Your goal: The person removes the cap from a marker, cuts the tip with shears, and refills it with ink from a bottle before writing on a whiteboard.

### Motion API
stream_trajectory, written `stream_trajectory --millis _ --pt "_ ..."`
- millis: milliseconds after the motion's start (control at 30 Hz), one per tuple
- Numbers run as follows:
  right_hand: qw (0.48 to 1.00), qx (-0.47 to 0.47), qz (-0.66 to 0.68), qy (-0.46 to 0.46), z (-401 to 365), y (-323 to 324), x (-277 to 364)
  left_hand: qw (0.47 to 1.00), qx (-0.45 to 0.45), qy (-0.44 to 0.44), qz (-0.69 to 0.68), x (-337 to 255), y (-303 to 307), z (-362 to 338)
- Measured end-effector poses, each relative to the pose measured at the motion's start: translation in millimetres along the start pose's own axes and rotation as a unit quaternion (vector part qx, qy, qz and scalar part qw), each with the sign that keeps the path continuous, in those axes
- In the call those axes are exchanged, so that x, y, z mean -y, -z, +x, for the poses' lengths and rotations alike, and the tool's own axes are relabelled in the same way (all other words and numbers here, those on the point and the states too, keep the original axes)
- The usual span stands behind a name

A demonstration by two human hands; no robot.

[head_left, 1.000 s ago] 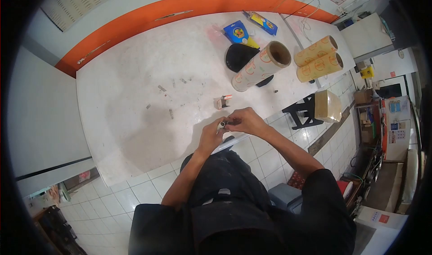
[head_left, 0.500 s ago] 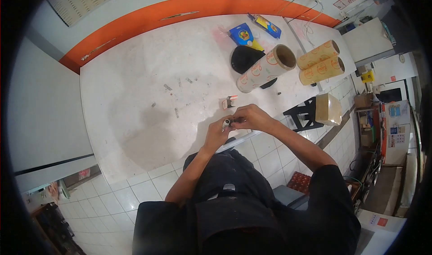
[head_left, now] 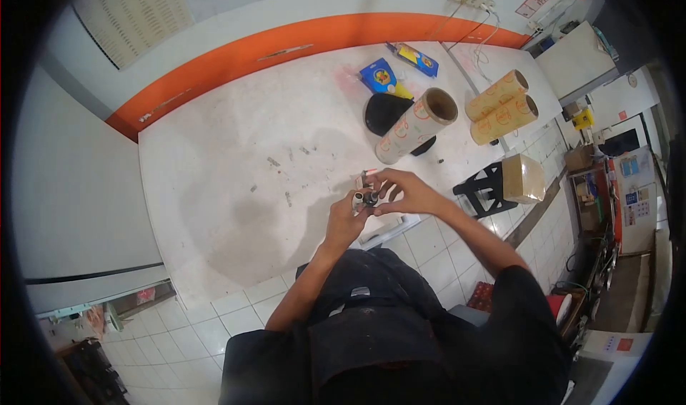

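My left hand [head_left: 346, 218] is closed around a small part with a white ring-shaped end [head_left: 358, 198] and a dark round piece [head_left: 370, 198] beside it. My right hand [head_left: 406, 192] is at the right of that part, thumb and fingers spread apart around the dark piece, fingertips close to it. Just behind the fingers, a small box with red edging [head_left: 369, 173] sits on the white table [head_left: 214, 190], partly covered by my right hand.
A large printed roll [head_left: 411, 130] stands over a black object [head_left: 382, 112] at the back right. Two yellowish rolls [head_left: 504, 119] lie farther right, and blue packets [head_left: 379, 76] rest near the wall. A carton [head_left: 523, 179] sits on a black stool [head_left: 487, 194] beside the table.
My right fingers have spread from their pinch, leaving the dark piece more exposed in my left hand. The view has tilted up slightly, so the table appears lower.
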State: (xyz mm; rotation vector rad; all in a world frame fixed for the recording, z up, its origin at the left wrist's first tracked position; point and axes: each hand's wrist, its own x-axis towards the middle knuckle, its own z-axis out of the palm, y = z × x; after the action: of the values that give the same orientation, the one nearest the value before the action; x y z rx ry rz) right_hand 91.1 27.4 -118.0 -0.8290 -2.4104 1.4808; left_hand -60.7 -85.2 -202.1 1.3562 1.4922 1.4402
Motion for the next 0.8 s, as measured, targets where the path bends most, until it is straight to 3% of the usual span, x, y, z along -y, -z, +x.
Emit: stream_trajectory --millis 33,133,200,300,333,433,533,633,767,800 --pt "0.998 -0.040 0.046 0.023 -4 -6 -5 1.000 -0.001 0.013 0.004 -11 6 5" --pt "0.984 -0.117 0.115 0.071 -3 -23 7 0.997 -0.016 -0.067 -0.017 -43 22 18" --pt "0.973 -0.159 0.150 0.079 3 -24 25 0.999 -0.010 -0.032 0.008 -62 36 27" --pt "0.967 -0.167 0.133 0.137 15 -6 53 0.999 0.011 -0.016 -0.045 -89 54 44" --pt "0.958 -0.177 0.194 0.118 15 -4 73 0.997 0.020 -0.019 -0.078 -98 59 51" --pt "0.957 -0.159 0.214 0.116 25 8 100 0.990 0.034 0.019 -0.138 -120 76 61" --pt "0.951 -0.209 0.175 0.144 39 15 115 0.988 0.063 -0.027 -0.139 -140 92 75" --pt "0.950 -0.249 -0.021 0.187 49 31 136 0.993 0.001 -0.079 -0.086 -135 94 87" --pt "0.968 -0.155 -0.090 0.177 61 40 129 0.991 -0.002 -0.073 -0.113 -120 96 92" --pt "0.955 -0.184 -0.081 0.218 66 36 123 0.990 -0.025 -0.088 -0.111 -117 93 93"
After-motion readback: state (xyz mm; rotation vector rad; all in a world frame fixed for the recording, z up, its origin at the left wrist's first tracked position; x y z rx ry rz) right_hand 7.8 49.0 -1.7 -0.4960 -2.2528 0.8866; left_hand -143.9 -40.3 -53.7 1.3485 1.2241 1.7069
